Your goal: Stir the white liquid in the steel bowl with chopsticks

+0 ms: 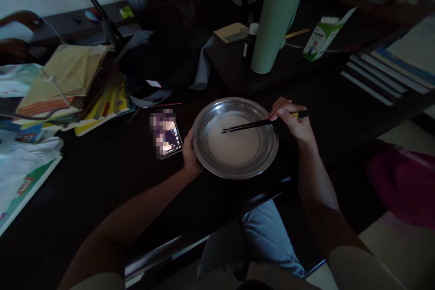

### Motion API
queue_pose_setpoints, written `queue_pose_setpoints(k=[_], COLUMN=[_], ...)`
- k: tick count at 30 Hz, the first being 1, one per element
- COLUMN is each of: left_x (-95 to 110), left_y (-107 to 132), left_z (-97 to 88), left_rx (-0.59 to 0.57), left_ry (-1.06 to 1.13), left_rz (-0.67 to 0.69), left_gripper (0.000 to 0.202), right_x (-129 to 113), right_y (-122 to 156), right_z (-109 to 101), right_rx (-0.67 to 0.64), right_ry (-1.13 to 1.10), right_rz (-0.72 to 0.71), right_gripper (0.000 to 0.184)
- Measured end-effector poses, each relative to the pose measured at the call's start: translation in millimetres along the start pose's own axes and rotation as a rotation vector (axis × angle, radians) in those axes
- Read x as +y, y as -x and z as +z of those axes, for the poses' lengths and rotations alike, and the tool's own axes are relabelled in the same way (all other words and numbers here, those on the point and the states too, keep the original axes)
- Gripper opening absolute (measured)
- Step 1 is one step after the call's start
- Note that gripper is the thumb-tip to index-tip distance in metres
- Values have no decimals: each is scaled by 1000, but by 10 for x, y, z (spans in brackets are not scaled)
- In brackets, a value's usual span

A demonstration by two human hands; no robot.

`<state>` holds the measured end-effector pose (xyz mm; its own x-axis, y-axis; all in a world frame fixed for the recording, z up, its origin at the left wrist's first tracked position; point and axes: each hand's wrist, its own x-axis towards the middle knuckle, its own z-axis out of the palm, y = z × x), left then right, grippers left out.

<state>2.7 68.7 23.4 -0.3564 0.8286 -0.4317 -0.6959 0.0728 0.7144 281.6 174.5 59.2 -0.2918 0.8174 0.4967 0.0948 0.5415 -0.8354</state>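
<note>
Bowl with off-white contents, chopsticks over it

Metal bowl [267, 149]: centre of the frame, just right of the midline, at the near edge of the dark counter [102, 195]. Off-white contents [233, 149] cover its bottom, surface smooth.

Your left hand [190, 154] grips the bowl at its left side, thumb along the outer wall; the other fingers are mostly hidden by the bowl. Your right hand [288, 117], at the bowl's upper right, is closed around a pair of dark chopsticks [246, 125], pinching them near the thick end. They cross the right rim and point left, tips over the contents; cannot tell whether they touch the surface.

Beside your left hand: a lit phone [174, 138], picture partly pixelated. Upper centre-right: a tall pale-green cylinder [280, 18], a small dark bottle [250, 43] with a white cap just left of it, and a green-and-white carton [321, 38], top flap raised. Left of the frame: piled papers [73, 68].
</note>
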Motion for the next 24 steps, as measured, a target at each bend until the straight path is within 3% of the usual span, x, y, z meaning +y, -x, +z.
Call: queue_pose_setpoints(k=[4, 6, 13, 17, 20, 24], left_x=[-13, -17, 8, 3, 4, 22], left_y=[-11, -10, 12, -1, 0, 26], left_z=[-8, -9, 8, -3, 3, 34], left_rx=[-10, -18, -13, -17, -26, 12], left_ry=[13, 10, 7, 0, -17, 10], left_rz=[8, 24, -25, 3, 14, -40], left_gripper=[25, 26, 30, 27, 26, 29], right_x=[39, 44, -5, -18, 9, 51], right_y=[10, 8, 11, 11, 10, 18], right_z=[9, 13, -12, -11, -5, -5], right_rx=[201, 212, -75, -124, -43, 166], right_ry=[-90, -136, -89, -21, -6, -37], right_rz=[-24, -47, 10, 28, 23, 3], right_gripper=[52, 55, 47, 39, 38, 48])
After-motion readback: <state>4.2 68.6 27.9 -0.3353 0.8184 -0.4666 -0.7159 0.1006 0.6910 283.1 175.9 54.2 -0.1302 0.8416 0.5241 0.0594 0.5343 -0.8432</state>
